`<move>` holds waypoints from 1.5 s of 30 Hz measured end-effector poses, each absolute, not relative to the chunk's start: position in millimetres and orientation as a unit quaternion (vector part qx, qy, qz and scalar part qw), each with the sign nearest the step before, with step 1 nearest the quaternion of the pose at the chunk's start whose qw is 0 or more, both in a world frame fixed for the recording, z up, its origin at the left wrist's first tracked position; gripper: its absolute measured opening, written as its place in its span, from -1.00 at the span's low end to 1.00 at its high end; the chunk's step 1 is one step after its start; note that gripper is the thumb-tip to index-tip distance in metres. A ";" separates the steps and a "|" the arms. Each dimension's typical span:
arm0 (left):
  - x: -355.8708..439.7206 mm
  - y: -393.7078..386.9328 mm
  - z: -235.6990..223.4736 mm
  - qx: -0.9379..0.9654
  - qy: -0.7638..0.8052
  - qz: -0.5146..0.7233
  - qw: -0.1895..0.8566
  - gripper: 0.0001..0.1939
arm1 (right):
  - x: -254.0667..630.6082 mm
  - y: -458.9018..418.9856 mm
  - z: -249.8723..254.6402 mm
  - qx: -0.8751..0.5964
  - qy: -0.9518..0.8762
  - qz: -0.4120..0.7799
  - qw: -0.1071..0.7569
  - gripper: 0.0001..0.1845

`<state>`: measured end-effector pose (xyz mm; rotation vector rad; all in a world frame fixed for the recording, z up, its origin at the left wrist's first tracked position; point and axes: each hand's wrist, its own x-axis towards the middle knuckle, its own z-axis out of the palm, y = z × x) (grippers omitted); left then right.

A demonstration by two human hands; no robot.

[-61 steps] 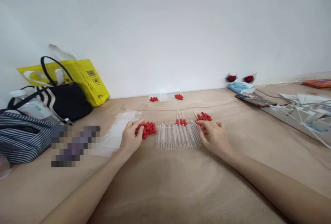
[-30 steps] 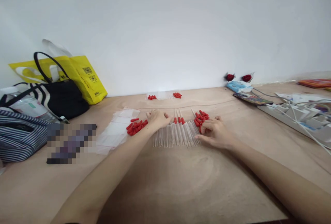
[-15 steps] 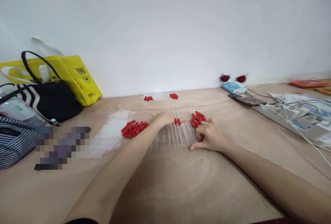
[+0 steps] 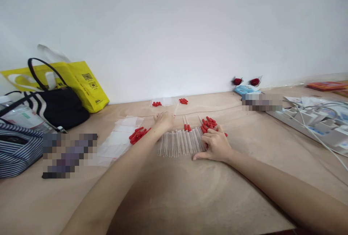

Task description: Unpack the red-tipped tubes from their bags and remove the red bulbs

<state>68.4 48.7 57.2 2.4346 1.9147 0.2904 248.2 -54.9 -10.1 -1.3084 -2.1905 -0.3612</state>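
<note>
A row of clear, thin glass dropper tubes (image 4: 179,143) lies side by side in the middle of the table. Just behind its left part is my left hand (image 4: 164,121), closed on a dropper whose pale tube (image 4: 176,107) points away toward the wall. My right hand (image 4: 216,144) rests at the row's right end, thumb spread from the bent fingers, its fingertips close to the tubes and the red rubber bulbs (image 4: 208,123). Beyond the row lie two droppers (image 4: 187,128) with red bulbs on. The other pile of red bulbs (image 4: 137,134) is partly hidden by my left forearm.
Clear zip bags (image 4: 117,133) lie to the left, near a yellow bag (image 4: 89,86) and a black bag (image 4: 62,104). Smaller red clusters (image 4: 183,101) sit on plastic at the back. A power strip (image 4: 301,121) with cables is on the right.
My left hand has moved back and a little left, away from the row, carrying a dropper. My right hand has shifted slightly left and down along the row's end.
</note>
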 end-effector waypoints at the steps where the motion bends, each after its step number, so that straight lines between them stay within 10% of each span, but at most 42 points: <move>1: 63.1 45.4 58.7 0.788 0.607 0.103 0.013 -0.71 | 245.7 -54.7 -10.5 -0.491 -0.812 -0.144 0.280 -0.36; 16: -5.6 -27.0 1.0 0.873 0.285 0.378 -0.113 -0.84 | 220.4 -53.9 -9.5 -0.454 -0.751 -0.218 0.428 -0.62; 45: -11.7 -42.4 4.9 0.881 0.257 0.359 -0.168 -0.81 | 225.7 -65.8 -12.6 -0.382 -0.797 -0.215 0.415 -0.81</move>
